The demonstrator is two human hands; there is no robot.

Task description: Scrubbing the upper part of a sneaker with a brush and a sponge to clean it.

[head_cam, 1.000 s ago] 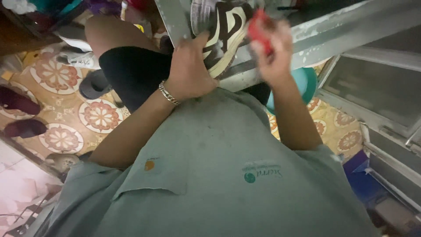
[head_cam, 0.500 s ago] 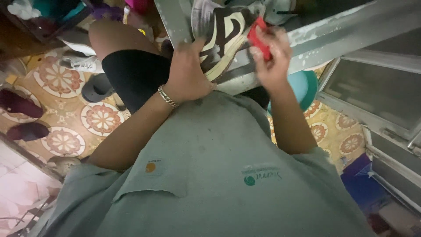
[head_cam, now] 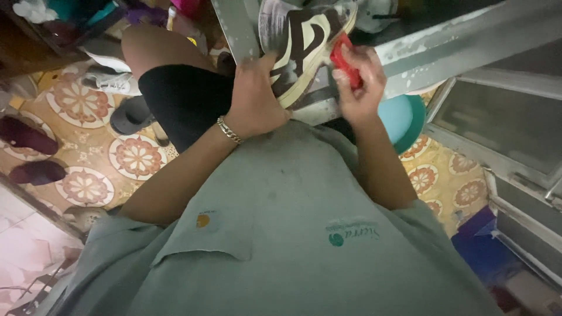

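Sneaker (head_cam: 301, 44) held on the counter edge, upper centre of the frame, with a red brush against its side.

Left hand (head_cam: 254, 102) has its grip closed around the sneaker's near end, thumb up along the cream-and-brown side, a metal bracelet (head_cam: 229, 130) at the wrist. Right hand (head_cam: 358, 82) has its grip closed tight on the red brush (head_cam: 344, 58), which touches the sneaker's right flank. The shoe lies tilted, its long axis running from the left hand's grip up and away toward the top edge; the brush sits just right of that axis, so the right hand is nearer the worked side. Beneath them runs the grey metal counter (head_cam: 433, 44), flecked white. A teal basin (head_cam: 404, 117) sits lower right on the patterned tile floor (head_cam: 134, 155), and dark slippers (head_cam: 26, 137) lie at far left.
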